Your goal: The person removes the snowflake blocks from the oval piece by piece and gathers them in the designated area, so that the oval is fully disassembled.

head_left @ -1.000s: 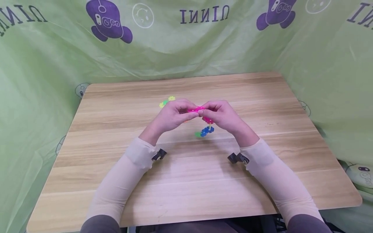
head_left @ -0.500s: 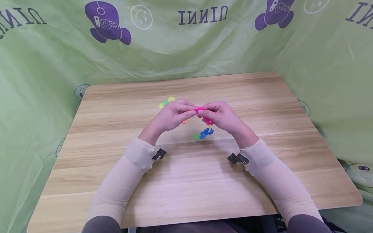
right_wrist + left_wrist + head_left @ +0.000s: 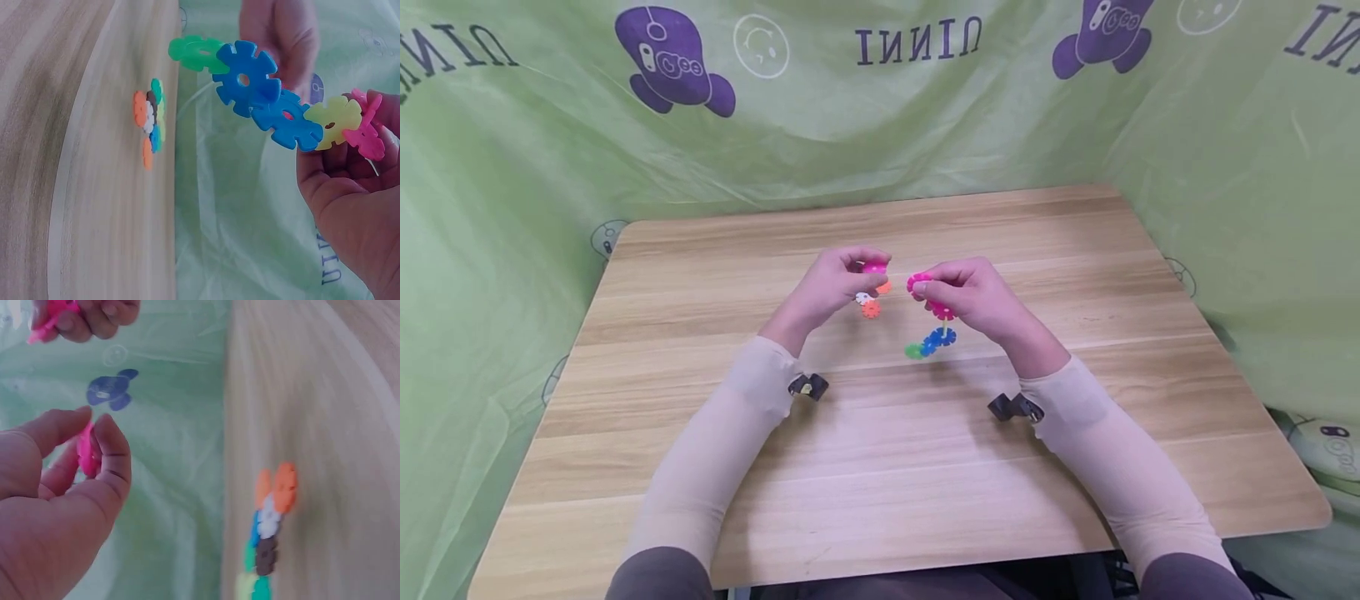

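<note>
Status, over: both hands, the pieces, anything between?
Left hand pinching flat pink plastic piece. Right hand holding chain of pink, yellow, blue and green flower-shaped plastic discs. Hands apart; no obstruction seen between them.

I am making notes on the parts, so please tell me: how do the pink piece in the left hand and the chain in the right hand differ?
The pink piece shows one colour; the chain shows green, blue, yellow and pink. The pink piece looks single; the chain is longer, made of linked pieces. Both are held in fingers above the table.
</note>
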The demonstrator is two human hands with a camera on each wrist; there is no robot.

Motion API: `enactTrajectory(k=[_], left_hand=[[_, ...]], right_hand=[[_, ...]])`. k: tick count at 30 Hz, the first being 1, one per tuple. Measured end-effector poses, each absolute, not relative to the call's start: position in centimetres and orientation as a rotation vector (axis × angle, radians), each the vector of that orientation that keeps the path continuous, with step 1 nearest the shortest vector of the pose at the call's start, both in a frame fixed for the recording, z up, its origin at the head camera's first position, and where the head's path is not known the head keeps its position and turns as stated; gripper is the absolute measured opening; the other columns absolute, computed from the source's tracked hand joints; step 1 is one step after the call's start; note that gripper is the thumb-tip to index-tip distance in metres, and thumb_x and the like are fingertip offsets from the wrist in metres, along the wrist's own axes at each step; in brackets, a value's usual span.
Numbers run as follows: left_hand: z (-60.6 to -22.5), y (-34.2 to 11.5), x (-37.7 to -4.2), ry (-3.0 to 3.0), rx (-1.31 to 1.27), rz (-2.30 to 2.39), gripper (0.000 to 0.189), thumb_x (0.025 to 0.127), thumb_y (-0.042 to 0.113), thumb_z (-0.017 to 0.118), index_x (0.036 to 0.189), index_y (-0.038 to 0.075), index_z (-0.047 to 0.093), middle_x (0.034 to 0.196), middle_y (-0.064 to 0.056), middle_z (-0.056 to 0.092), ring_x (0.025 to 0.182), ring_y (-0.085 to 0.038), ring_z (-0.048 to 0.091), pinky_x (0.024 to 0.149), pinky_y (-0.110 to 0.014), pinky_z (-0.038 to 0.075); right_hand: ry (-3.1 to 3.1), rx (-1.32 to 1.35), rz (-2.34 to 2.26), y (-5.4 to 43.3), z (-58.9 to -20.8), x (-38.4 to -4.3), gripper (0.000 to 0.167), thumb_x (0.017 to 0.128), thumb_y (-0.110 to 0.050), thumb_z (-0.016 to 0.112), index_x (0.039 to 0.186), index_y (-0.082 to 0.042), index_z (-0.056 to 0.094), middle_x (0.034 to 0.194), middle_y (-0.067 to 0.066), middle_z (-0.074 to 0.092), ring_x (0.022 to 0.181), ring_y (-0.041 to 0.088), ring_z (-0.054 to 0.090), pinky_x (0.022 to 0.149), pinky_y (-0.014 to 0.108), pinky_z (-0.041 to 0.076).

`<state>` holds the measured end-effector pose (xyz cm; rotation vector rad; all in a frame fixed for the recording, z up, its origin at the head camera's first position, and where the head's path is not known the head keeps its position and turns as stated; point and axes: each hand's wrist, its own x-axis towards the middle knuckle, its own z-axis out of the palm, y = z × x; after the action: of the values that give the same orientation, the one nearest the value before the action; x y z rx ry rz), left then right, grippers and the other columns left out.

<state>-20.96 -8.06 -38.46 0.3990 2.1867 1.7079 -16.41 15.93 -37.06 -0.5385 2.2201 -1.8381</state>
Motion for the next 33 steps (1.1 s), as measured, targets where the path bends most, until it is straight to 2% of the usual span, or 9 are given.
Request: enactTrajectory(k=[3, 5, 9, 14, 18, 25, 33], left_hand=[[-39.3, -7.8, -21.9, 2.112, 0.296, 1.694, 0.035, 0.090, 0.013, 0.073, 0.124, 0.007, 0.066, 0.114, -0.015, 0.066, 0.103, -0.041, 0.062, 0.095, -0.052, 0.048], [-40.0, -7.5, -22.4, 2.061, 0.223, 1.688, 0.035, 0.091, 0.012, 0.071, 0.124, 0.004, 0.065, 0.117, -0.019, 0.064, 0.106, -0.043, 0.060, 0.097, -0.051, 0.047], [-41.1, -7.0, -23.2, 2.033, 0.107, 1.646, 0.029, 0.096, 0.006, 0.060, 0.124, -0.003, 0.061, 0.117, -0.029, 0.061, 0.094, -0.037, 0.064, 0.093, -0.049, 0.050], [-42.0, -6.5, -23.8, 2.142, 0.086, 1.483, 0.026, 0.098, 0.001, 0.053, 0.122, -0.006, 0.060, 0.109, -0.029, 0.064, 0.076, -0.027, 0.067, 0.081, -0.043, 0.057], [-42.4, -6.2, -23.9, 2.169, 0.061, 1.446, 0.026, 0.098, 0.001, 0.052, 0.122, -0.007, 0.060, 0.105, -0.027, 0.066, 0.075, -0.027, 0.068, 0.077, -0.041, 0.058], [-42.7, -6.2, -24.2, 2.152, -0.018, 1.482, 0.027, 0.098, -0.003, 0.050, 0.122, -0.009, 0.059, 0.104, -0.024, 0.065, 0.076, -0.028, 0.068, 0.076, -0.040, 0.059], [-42.7, -6.8, -24.4, 2.167, -0.055, 1.463, 0.034, 0.100, 0.006, 0.048, 0.131, -0.006, 0.055, 0.103, -0.020, 0.066, 0.078, -0.027, 0.069, 0.076, -0.038, 0.059]], right_hand=[[2.211, -0.544, -1.837, 16.0, -37.0, -16.4, 0.028, 0.091, -0.024, 0.073, 0.104, 0.001, 0.073, 0.075, 0.018, 0.062, 0.063, 0.025, 0.054, 0.055, 0.029, 0.049], [2.205, -0.541, -1.834, 16.0, -37.0, -16.4, 0.027, 0.091, -0.023, 0.073, 0.104, 0.001, 0.074, 0.075, 0.017, 0.063, 0.063, 0.025, 0.054, 0.056, 0.028, 0.049], [2.198, -0.539, -1.826, 16.0, -37.0, -16.3, 0.025, 0.091, -0.021, 0.072, 0.104, 0.001, 0.073, 0.076, 0.016, 0.063, 0.063, 0.024, 0.054, 0.056, 0.029, 0.050], [2.194, -0.542, -1.826, 16.0, -37.0, -16.2, 0.021, 0.092, -0.020, 0.072, 0.102, -0.002, 0.075, 0.077, 0.018, 0.062, 0.063, 0.025, 0.055, 0.056, 0.029, 0.049], [2.192, -0.558, -1.819, 16.1, -37.1, -16.2, 0.020, 0.092, -0.020, 0.071, 0.103, -0.004, 0.075, 0.076, 0.017, 0.062, 0.063, 0.025, 0.055, 0.055, 0.029, 0.049], [2.187, -0.579, -1.818, 16.2, -37.2, -16.3, 0.020, 0.092, -0.018, 0.071, 0.103, -0.001, 0.074, 0.073, 0.013, 0.061, 0.061, 0.023, 0.054, 0.054, 0.028, 0.048], [2.184, -0.570, -1.809, 16.0, -37.1, -16.3, 0.018, 0.092, -0.016, 0.071, 0.103, -0.001, 0.074, 0.072, 0.013, 0.060, 0.061, 0.022, 0.053, 0.054, 0.028, 0.048]])
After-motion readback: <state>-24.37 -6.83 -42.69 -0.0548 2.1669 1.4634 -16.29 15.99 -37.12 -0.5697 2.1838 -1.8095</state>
